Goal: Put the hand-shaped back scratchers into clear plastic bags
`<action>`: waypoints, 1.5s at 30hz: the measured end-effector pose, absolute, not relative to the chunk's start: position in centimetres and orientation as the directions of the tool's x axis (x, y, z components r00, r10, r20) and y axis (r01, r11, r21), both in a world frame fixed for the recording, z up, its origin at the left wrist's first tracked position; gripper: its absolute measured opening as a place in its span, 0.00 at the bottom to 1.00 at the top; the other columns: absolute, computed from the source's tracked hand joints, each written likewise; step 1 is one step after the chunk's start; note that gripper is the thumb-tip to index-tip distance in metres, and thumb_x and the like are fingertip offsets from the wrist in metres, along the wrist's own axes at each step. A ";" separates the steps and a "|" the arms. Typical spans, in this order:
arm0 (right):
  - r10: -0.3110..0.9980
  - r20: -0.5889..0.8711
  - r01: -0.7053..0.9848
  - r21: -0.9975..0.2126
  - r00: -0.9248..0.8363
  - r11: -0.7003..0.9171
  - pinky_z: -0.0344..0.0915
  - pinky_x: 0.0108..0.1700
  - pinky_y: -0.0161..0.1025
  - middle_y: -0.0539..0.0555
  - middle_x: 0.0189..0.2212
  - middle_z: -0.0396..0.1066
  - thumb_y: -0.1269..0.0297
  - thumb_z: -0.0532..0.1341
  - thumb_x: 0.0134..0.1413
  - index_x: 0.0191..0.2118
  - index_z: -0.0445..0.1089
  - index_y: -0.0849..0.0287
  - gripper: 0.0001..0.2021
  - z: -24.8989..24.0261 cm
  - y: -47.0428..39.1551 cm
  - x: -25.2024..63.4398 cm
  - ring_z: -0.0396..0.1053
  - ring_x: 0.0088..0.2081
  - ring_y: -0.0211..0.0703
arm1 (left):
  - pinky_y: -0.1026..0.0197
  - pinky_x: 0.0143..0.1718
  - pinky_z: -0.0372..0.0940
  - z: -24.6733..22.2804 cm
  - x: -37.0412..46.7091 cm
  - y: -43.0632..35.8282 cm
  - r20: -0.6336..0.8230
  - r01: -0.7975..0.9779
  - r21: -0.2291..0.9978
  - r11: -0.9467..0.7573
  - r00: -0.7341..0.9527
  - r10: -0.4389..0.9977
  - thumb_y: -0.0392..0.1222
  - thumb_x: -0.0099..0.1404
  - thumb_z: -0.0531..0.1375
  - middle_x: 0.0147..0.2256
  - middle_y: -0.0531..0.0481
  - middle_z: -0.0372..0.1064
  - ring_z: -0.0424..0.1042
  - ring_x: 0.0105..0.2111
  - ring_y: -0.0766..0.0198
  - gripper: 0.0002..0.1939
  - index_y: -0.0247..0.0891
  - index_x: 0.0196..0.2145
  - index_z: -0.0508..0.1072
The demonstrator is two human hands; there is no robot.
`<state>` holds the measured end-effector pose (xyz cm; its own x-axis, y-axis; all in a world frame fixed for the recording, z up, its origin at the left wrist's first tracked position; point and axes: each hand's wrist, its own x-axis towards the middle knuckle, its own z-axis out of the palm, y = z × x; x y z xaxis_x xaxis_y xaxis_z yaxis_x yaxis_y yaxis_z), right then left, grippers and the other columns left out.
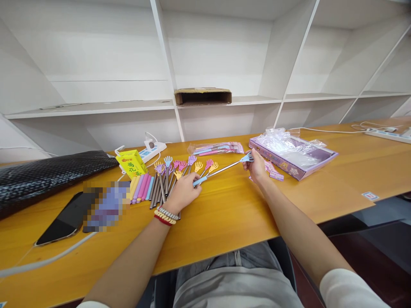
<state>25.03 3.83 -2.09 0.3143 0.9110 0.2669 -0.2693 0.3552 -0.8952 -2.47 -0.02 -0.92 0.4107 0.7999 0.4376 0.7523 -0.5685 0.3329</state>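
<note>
A blue back scratcher point(224, 168) with a metal rod stretches between my two hands. My left hand point(184, 190) is closed around its light blue handle end. At the other end, my right hand point(256, 166) pinches the blue claw-shaped head. Near my left hand lie several back scratcher rods with coloured claw heads point(192, 160) in yellow, pink, purple and blue. Left of them, several loose coloured handles point(141, 188) lie side by side in yellow, purple, pink and blue. My left fingers hide part of the rods.
Behind lie bagged back scratchers point(220, 148). A purple box point(300, 171) holds clear plastic wrapping; small purple cards point(274, 171) lie beside it. At left are a yellow drink carton point(132, 163), a power strip point(154, 150), a phone point(66, 222) and a black bag point(54, 175). A cardboard box point(203, 90) sits on the shelf.
</note>
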 end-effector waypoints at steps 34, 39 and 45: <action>0.989 0.067 -0.090 -0.993 0.128 0.078 0.50 0.15 0.30 0.49 0.14 0.65 0.59 0.62 0.40 0.26 0.68 0.61 0.10 -2.8 3.7 27.0 0.59 0.14 0.33 | 0.56 0.41 0.67 -0.5 -4.1 0.9 0.259 0.367 0.850 -0.377 0.332 0.907 0.43 0.50 0.63 0.36 0.44 0.73 0.72 0.38 0.57 0.15 0.33 0.35 0.73; 0.990 0.111 -0.115 -0.986 0.091 0.122 0.50 0.16 0.30 0.49 0.16 0.66 0.60 0.62 0.39 0.27 0.68 0.60 0.09 -3.1 3.6 27.0 0.59 0.14 0.32 | 0.58 0.37 0.67 -0.4 -4.0 0.8 0.232 0.395 0.847 -0.356 0.327 0.916 0.44 0.50 0.62 0.33 0.45 0.74 0.72 0.34 0.58 0.15 0.33 0.35 0.74; 0.991 0.112 -0.127 -0.985 0.072 0.121 0.49 0.16 0.29 0.48 0.15 0.66 0.61 0.62 0.39 0.27 0.67 0.60 0.08 -3.3 3.6 27.0 0.58 0.15 0.32 | 0.61 0.31 0.67 -0.4 -3.9 0.5 0.217 0.440 0.828 -0.349 0.322 0.922 0.45 0.53 0.61 0.25 0.49 0.73 0.72 0.28 0.62 0.14 0.34 0.35 0.75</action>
<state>27.05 3.63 -3.29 0.0722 0.9910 0.1123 -0.1267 0.1208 -0.9846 -3.95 0.51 -0.38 0.3219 0.9216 0.2170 0.4398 -0.3485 0.8277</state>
